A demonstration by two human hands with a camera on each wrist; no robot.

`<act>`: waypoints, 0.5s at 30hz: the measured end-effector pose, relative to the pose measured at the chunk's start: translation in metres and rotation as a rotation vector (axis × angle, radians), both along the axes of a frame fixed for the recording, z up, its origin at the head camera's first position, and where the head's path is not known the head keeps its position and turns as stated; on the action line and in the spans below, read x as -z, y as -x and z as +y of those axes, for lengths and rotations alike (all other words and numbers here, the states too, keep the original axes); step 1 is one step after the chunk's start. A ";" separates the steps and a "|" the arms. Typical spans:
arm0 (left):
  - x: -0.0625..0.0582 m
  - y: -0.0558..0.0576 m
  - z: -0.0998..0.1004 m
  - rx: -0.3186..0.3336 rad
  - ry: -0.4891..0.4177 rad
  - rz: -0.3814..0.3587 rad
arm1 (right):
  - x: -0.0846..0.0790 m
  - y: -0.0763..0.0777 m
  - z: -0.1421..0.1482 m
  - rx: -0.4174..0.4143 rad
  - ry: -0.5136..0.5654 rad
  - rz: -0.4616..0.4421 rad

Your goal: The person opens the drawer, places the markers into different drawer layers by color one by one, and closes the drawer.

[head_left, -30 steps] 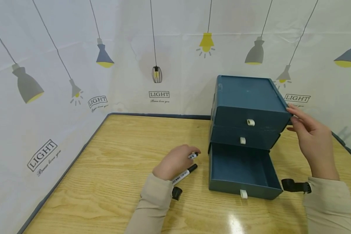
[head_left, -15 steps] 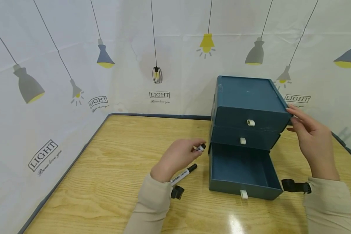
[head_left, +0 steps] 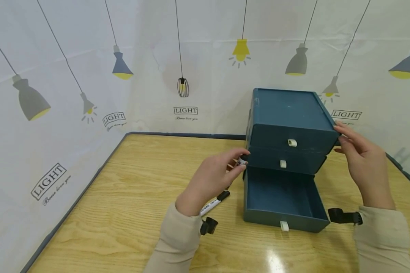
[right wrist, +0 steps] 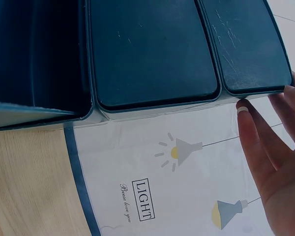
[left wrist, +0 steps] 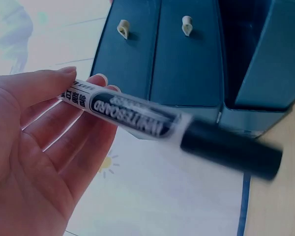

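Observation:
My left hand (head_left: 208,176) pinches a whiteboard marker (left wrist: 128,110) between thumb and fingertips, in the air just left of the blue drawer unit (head_left: 290,110). In the left wrist view its black cap (left wrist: 231,147) points away from the palm; in the head view the hand hides most of it. A second marker (head_left: 210,206), white with a black cap, lies on the table under the left wrist. The bottom drawer (head_left: 283,225) is pulled out with a bare floor. My right hand (head_left: 367,163) touches the unit's upper right edge, fingers (right wrist: 250,132) extended against its side.
Two upper drawers with small white pull tabs (head_left: 292,143) are closed. The wooden table (head_left: 150,170) extends to the left and front. Behind it hangs a pale cloth (head_left: 212,76) printed with lamps. Black straps (head_left: 343,216) are at both wrists.
My left hand has risen and moved right, carrying the marker up beside the middle drawer. The right hand, the drawer unit and the marker on the table have stayed put.

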State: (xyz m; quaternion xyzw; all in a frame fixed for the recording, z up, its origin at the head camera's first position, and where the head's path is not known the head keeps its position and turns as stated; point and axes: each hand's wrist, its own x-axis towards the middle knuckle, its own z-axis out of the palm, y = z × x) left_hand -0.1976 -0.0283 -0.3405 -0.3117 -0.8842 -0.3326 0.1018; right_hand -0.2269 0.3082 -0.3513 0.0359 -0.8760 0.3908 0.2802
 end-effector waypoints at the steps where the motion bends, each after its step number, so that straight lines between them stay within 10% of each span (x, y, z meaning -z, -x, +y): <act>1: 0.000 -0.001 0.001 0.005 -0.014 0.004 | 0.000 0.000 0.000 0.000 -0.003 0.000; 15: -0.008 -0.007 0.005 0.098 -0.133 0.096 | 0.000 -0.001 -0.001 -0.003 -0.002 0.012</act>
